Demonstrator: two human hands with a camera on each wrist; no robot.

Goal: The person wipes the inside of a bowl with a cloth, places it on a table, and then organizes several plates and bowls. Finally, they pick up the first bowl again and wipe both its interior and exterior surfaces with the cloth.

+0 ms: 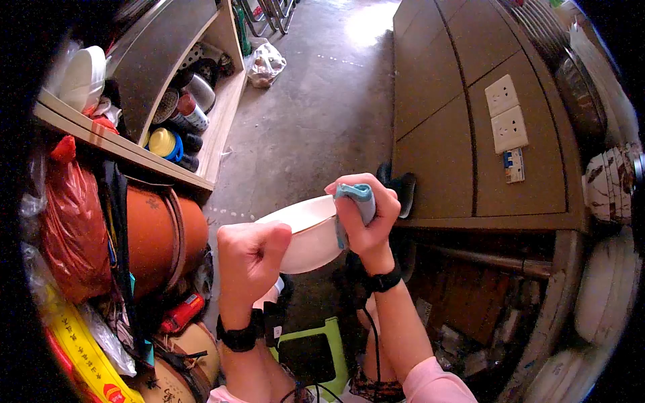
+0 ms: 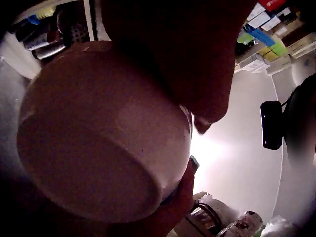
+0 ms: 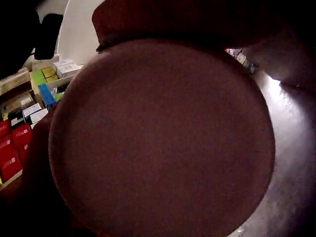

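Observation:
A white round bowl (image 1: pixel 310 243) is held tilted between both hands in the head view. The left hand (image 1: pixel 252 258) grips its left side with curled fingers. At its right rim, the right hand (image 1: pixel 368 218) pinches a folded blue cloth (image 1: pixel 356 193) against the bowl, thumb on the near side. In the left wrist view the bowl (image 2: pixel 103 133) shows its rounded outside and base, with the left hand (image 2: pixel 173 54) above it. The bowl (image 3: pixel 163 138) fills most of the right wrist view, dark, with the right hand (image 3: pixel 187 22) along its top edge.
A brown cabinet (image 1: pixel 430 114) with sockets stands right. On the left are a wooden shelf (image 1: pixel 222 127) with containers, a red bag (image 1: pixel 74 228) and an orange drum (image 1: pixel 151 228). A green stool (image 1: pixel 336 349) is below the hands; a plastic bag (image 1: pixel 266 65) lies on the floor.

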